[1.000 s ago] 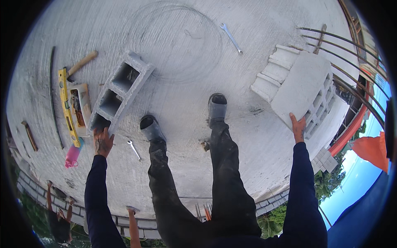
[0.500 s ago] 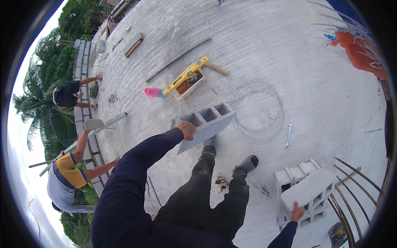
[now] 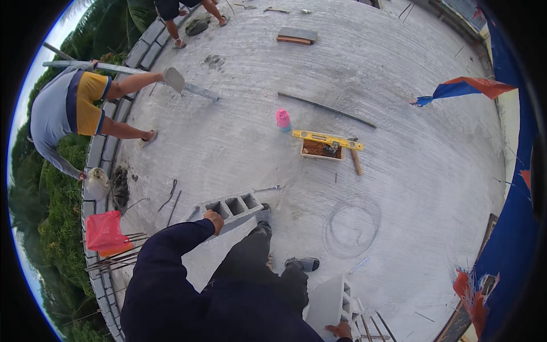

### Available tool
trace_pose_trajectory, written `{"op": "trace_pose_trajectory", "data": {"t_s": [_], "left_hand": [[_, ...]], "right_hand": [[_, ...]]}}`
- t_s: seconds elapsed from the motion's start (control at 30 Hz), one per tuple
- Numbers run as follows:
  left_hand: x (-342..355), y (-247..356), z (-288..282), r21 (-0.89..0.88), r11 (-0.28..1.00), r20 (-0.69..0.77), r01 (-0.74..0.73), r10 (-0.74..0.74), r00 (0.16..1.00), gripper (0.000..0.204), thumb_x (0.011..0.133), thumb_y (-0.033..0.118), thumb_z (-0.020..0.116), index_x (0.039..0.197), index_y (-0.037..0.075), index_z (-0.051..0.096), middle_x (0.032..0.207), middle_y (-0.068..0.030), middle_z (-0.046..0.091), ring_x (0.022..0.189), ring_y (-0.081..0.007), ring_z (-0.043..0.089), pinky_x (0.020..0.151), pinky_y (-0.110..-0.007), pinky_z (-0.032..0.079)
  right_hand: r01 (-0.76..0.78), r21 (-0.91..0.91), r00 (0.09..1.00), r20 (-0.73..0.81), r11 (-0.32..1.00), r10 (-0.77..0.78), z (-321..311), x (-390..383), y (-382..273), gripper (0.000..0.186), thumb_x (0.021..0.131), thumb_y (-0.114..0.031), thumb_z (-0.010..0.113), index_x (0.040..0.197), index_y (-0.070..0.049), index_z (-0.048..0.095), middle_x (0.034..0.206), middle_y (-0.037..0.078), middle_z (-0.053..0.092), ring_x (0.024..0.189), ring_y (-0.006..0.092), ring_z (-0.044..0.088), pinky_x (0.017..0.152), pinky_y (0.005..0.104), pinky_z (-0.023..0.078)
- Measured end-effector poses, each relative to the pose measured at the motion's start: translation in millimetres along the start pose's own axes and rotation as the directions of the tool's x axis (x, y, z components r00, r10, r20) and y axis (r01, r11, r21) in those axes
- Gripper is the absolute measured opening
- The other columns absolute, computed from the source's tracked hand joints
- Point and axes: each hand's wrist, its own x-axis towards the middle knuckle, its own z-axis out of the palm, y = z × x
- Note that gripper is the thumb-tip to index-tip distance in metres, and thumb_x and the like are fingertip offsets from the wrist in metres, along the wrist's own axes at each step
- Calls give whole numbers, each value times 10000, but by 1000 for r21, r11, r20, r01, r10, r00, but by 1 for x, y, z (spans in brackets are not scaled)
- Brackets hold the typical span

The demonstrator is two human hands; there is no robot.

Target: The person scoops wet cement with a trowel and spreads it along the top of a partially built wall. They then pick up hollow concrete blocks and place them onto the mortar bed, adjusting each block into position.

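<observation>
Hollow blocks [image 3: 239,219] — rough matt concrete; hammer handle [image 3: 356,163] — wood.

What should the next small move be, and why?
Probably a step placing the right foot clear of the wire coil and wrench: both lie beyond its toes, while the left hand grips one hollow block, the right hand a second block.

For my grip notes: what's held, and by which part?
Left hand grips a concrete block by the wall beside an end hole. Right hand touches a second block by its holes; grip unclear.
</observation>
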Motion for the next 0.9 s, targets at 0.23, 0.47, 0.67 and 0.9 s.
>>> {"op": "trace_pose_trajectory", "data": {"t_s": [0.23,0.47,0.67,0.9], "left_hand": [[-23,-90,52,-278,944,207,180,-124,971,323,647,372,693,904,177,707,945,-48,676,907,-217,635,721,-353,454],[-52,-207,9,-449,857,234,253,-161,959,458,634,444,686,948,111,687,978,-118,659,938,-267,626,816,-368,491],[27,-299,-55,-639,693,271,335,-204,941,418,734,378,600,1044,103,654,1102,-129,616,1065,-269,572,888,-385,457],[85,-424,-202,-733,569,269,373,-261,927,537,677,468,652,1033,66,650,1106,-145,609,1048,-269,580,883,-387,464]], "right_hand": [[17,-354,991,133,935,32,-31,93,-244,510,615,-446,715,964,-77,669,894,153,666,881,294,631,791,372,471],[226,-583,974,106,780,-202,-137,170,-524,613,600,-480,714,958,13,655,959,216,638,918,326,619,820,387,477],[274,-815,927,83,512,-365,-251,215,-775,568,572,-482,717,907,-26,678,938,184,653,903,290,633,815,373,488],[274,-885,891,86,377,-446,-352,245,-1033,459,560,-401,720,862,-57,695,906,162,663,872,271,643,802,368,498]]}}
